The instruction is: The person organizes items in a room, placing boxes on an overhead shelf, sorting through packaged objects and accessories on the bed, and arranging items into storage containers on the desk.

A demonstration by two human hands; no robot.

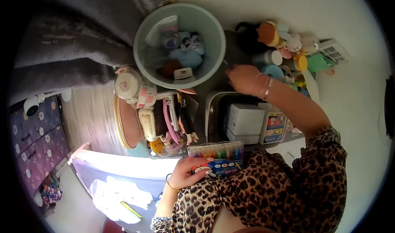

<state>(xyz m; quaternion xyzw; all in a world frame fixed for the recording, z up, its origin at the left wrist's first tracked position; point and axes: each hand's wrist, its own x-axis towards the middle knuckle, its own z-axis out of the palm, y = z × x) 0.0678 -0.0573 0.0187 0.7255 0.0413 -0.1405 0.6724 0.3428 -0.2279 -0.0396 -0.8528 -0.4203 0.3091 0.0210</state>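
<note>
Down near my body, my left hand (188, 174) is closed on the left side of a flat pack of coloured pens (222, 166). Its front is blue with a red and white print, and a row of coloured sticks shows through the clear top. Whether they are pens or crayons is hard to make out. My right hand (245, 79) reaches to the dark tabletop just right of a round grey-green bin (138, 48). Its fingers are bent together around something small that I cannot make out. Inside the bin lie a light blue soft item (186, 58) and a white box (183, 73).
An open basket (214, 95) holding white boxes (245, 120) stands below my right hand. Beside it, an organizer holds a pink headband (168, 122) and plush items. Small toys and jars (275, 58) crowd the right back. A grey curtain (74, 39) hangs left.
</note>
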